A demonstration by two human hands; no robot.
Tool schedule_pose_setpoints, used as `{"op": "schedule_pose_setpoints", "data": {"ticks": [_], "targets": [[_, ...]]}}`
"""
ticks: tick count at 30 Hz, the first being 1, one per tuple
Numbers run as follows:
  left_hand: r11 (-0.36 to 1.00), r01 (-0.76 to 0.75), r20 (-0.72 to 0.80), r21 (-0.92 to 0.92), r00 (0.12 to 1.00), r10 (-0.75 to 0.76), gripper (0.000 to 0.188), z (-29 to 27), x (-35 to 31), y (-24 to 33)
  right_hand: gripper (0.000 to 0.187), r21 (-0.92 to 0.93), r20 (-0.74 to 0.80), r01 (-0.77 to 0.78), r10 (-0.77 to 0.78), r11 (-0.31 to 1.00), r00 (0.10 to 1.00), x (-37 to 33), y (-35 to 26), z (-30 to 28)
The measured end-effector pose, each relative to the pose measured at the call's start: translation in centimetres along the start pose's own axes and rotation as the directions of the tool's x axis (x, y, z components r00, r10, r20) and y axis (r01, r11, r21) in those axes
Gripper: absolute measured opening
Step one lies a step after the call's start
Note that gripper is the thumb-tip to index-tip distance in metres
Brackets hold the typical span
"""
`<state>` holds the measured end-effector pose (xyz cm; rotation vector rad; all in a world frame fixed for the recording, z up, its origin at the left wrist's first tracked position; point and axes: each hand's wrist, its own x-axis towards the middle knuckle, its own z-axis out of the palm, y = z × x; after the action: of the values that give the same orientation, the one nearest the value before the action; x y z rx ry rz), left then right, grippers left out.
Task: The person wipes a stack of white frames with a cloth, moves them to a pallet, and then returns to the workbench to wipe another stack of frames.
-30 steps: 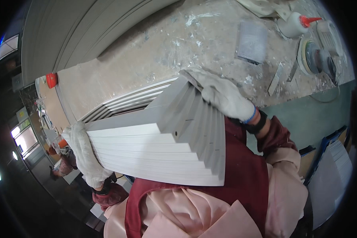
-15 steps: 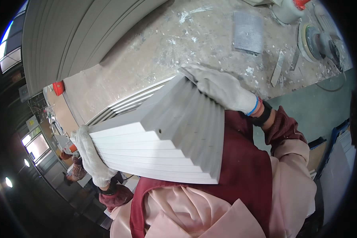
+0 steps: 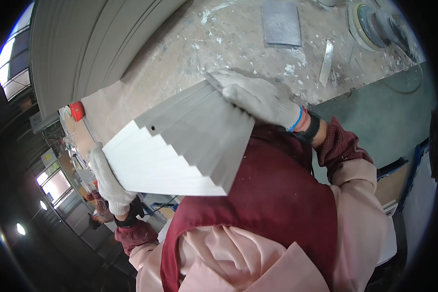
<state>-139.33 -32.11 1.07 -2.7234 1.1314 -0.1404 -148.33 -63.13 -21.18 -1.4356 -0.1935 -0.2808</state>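
Observation:
I hold a stack of several flat white-grey panels [image 3: 180, 146] against my chest, their edges stepped like a fan. My left hand [image 3: 109, 182], in a white knit glove, grips the stack's left end from below. My right hand [image 3: 255, 97], also gloved, presses on the stack's upper right end. A small round hole shows in one panel near the top left.
A dusty, plaster-spattered workbench [image 3: 190, 53] lies behind the stack. On it are a grey sanding block [image 3: 281, 22], a narrow metal strip [image 3: 326, 63] and a round sander [image 3: 374, 22]. Tall grey panels [image 3: 92, 44] lean at the upper left. A red object [image 3: 77, 111] sits at the bench's left end.
The stack has lifted off the bench and swung closer to my chest. Both hands kept their grip and the view tilted further over the bench.

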Motion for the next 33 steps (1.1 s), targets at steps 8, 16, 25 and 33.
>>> {"op": "schedule_pose_setpoints", "data": {"ticks": [8, 16, 25, 33], "targets": [[0.995, -0.041, 0.001, 0.089, 0.999, 0.041, 0.095, 0.2, -0.2, 0.2, 0.047, -0.081, -0.008, 0.432, -0.434, 0.898, 0.901, 1.5, -6.2, 1.5], [0.988, -0.096, 0.016, 0.119, 0.995, 0.095, 0.093, 0.4, 0.7, 0.4, 0.042, -0.288, 0.021, 0.351, -0.36, 0.891, 0.933, -1.2, -7.1, 0.0], [0.998, -0.065, 0.036, 0.011, 0.997, 0.064, 0.095, 0.2, 0.0, 0.1, 0.071, -0.502, -0.056, 0.215, -0.279, 0.838, 0.959, -4.8, -0.9, 0.1], [0.992, -0.052, 0.021, 0.116, 0.999, 0.05, 0.092, -0.2, 0.4, 1.6, 0.063, -0.262, -0.118, 0.465, -0.507, 0.846, 0.854, -1.5, -8.3, 4.0]]}}
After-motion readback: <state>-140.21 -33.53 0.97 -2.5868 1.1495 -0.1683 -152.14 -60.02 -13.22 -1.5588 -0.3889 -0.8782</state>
